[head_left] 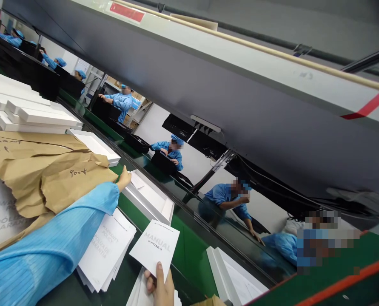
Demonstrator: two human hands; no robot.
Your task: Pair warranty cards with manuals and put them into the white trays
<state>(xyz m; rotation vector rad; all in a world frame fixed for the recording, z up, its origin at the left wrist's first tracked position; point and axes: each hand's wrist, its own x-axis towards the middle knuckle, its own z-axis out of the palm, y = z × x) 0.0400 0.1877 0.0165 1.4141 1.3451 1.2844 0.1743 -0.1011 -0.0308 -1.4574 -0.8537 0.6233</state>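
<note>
My right hand [160, 285] at the bottom edge pinches a white booklet printed "MANUAL" [155, 247] by its lower corner, held above the green belt. My left hand [124, 177], at the end of a blue sleeve, reaches forward and touches the near edge of an open white box [151, 199] lying on the green conveyor [189, 250]; whether its fingers grip the box is hidden. A stack of white "WARRANTY POLICY" booklets [104, 250] lies under my left forearm.
Crumpled brown wrapping paper [49, 170] covers more booklets at left. Stacked white boxes [29, 110] stand behind it, another white box [96, 146] and one [234, 276] on the belt. Several co-workers in blue coats work across the line under a grey overhead shelf [240, 93].
</note>
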